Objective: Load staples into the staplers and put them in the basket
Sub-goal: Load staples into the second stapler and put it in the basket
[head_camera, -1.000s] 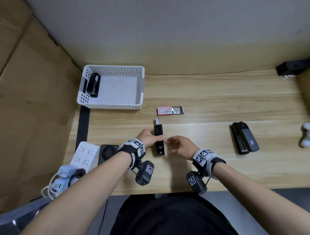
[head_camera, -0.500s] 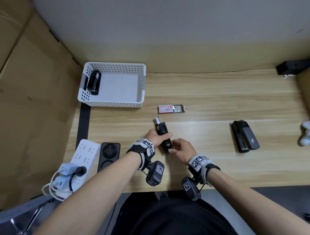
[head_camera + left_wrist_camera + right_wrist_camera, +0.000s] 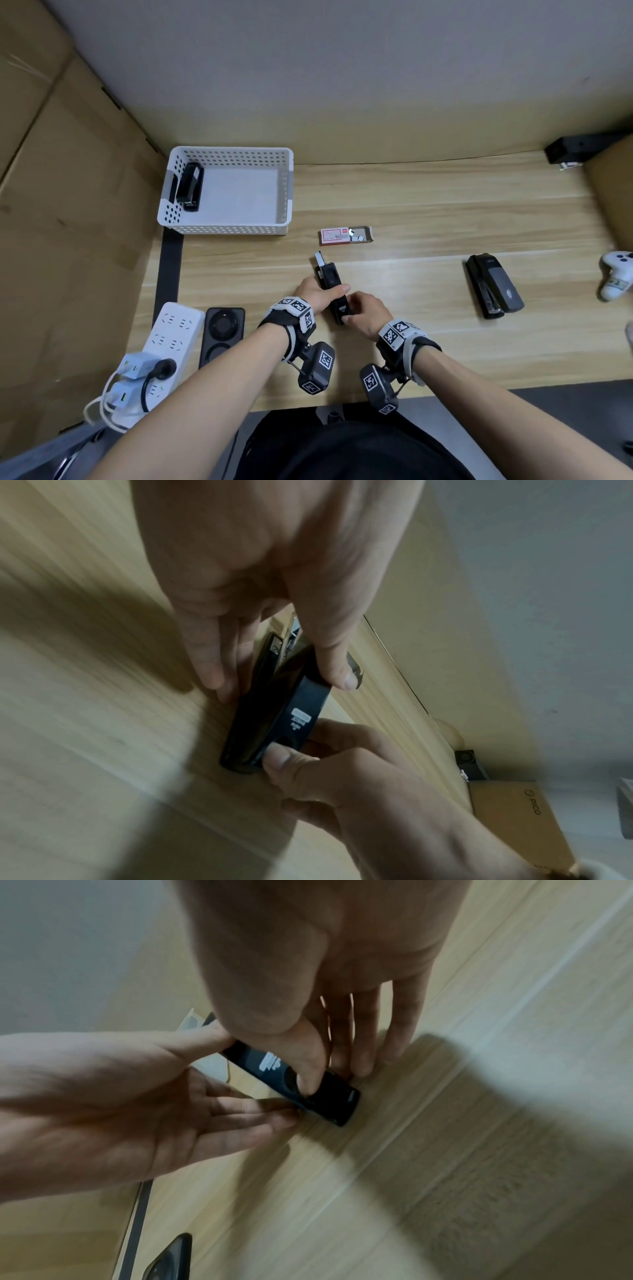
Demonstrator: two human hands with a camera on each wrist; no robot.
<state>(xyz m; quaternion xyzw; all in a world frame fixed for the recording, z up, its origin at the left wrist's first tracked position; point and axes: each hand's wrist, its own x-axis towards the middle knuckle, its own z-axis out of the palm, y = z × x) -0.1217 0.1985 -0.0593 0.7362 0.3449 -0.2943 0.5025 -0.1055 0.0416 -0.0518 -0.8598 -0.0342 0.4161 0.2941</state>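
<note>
A small black stapler [image 3: 334, 291] lies on the wooden desk [image 3: 411, 212], its metal magazine [image 3: 319, 258] sticking out at the far end. My left hand [image 3: 317, 296] grips its middle, thumb on one side and fingers on the other [image 3: 291, 712]. My right hand [image 3: 363, 310] pinches its near end, thumb on top [image 3: 274, 1066]. An open staple box [image 3: 344, 235] lies just beyond. The white basket [image 3: 226, 229] at the back left holds another black stapler [image 3: 189, 186]. A larger black-and-grey stapler [image 3: 493, 286] lies to the right.
A white power strip [image 3: 168, 342] with plugs and a black device [image 3: 222, 329] lie at the front left. A white controller [image 3: 616, 281] sits at the right edge, a black block [image 3: 575, 149] at the back right. Cardboard [image 3: 68, 240] walls the left.
My right hand, a second ago apart from the stapler, has closed in and taken hold of its near end. The stapler has turned slightly under my left hand.
</note>
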